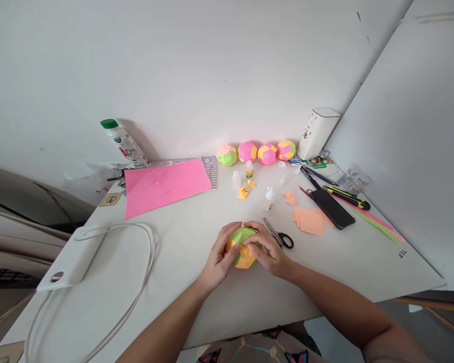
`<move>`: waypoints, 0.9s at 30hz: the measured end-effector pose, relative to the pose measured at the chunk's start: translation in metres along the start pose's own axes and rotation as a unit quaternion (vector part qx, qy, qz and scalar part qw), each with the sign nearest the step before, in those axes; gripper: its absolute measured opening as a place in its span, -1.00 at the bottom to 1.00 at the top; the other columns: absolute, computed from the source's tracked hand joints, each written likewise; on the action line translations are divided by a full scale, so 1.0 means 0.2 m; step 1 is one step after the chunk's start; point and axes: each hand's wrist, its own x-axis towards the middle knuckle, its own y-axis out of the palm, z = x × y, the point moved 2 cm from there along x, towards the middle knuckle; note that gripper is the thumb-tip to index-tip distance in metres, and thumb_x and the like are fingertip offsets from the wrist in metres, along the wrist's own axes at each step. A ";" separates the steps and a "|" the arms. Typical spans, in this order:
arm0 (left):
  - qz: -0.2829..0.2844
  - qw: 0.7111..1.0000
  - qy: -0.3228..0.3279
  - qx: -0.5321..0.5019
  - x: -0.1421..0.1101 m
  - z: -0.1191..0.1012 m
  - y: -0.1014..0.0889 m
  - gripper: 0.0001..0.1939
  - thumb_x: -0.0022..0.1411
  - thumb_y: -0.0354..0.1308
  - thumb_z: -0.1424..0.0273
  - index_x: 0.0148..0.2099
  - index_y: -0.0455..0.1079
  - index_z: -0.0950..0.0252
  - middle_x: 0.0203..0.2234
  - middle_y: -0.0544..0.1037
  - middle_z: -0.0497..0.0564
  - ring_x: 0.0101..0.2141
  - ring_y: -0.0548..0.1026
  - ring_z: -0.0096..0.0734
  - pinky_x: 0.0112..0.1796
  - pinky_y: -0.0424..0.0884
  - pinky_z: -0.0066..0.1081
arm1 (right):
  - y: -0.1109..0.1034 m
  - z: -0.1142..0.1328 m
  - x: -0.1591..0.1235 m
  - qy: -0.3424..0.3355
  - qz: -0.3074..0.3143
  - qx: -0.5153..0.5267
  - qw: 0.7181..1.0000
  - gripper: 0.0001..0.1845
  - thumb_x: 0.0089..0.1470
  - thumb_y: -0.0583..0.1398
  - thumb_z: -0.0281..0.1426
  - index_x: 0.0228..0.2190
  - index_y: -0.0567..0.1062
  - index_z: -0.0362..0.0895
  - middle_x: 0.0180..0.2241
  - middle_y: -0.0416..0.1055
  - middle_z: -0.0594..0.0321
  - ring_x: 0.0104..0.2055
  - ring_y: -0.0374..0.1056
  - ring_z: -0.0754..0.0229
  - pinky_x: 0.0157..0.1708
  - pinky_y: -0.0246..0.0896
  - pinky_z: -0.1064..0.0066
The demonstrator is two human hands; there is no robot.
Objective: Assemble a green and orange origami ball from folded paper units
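Near the front of the white table, a green and orange folded paper ball is held between both my hands. My left hand curves round its left side, thumb on the front. From the right, my right hand grips it with the thumb and fingers on the top and front faces. Just beyond my right hand lie scissors with black handles. Past the ball are a small white glue bottle and folded orange paper pieces. My palms hide parts of the ball.
Several finished paper balls line the wall. A pink sheet lies at left, near a white cable. Peach paper squares, a black phone and a yellow-black cutter lie at right. A green-capped bottle leans at the back left.
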 end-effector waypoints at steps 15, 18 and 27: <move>0.003 1.000 0.016 0.015 0.01 0.02 0.00 -0.63 0.31 0.04 0.21 0.12 0.28 0.17 0.09 0.27 0.14 0.09 0.28 -0.07 0.06 0.28 -0.09 | 0.00 0.01 0.00 0.002 0.018 0.002 1.000 -0.81 0.24 0.04 -0.37 -0.21 0.44 -0.05 0.10 0.17 0.07 0.21 0.15 0.09 0.16 0.10 0.12; 0.003 1.000 0.017 0.013 0.01 0.02 0.00 -0.63 0.30 0.04 0.21 0.11 0.29 0.18 0.08 0.27 0.14 0.09 0.28 -0.07 0.06 0.28 -0.10 | 0.00 0.01 0.00 0.001 0.017 0.002 1.000 -0.82 0.23 0.04 -0.37 -0.21 0.44 -0.05 0.10 0.17 0.07 0.21 0.15 0.10 0.16 0.10 0.13; 0.007 1.000 0.022 0.011 0.01 0.02 0.00 -0.64 0.31 0.04 0.24 0.12 0.27 0.17 0.08 0.26 0.14 0.09 0.27 -0.09 0.07 0.26 -0.10 | 0.00 0.01 0.00 -0.002 0.019 -0.002 1.000 -0.81 0.23 0.04 -0.35 -0.22 0.45 -0.05 0.07 0.19 0.08 0.18 0.17 0.10 0.14 0.12 0.13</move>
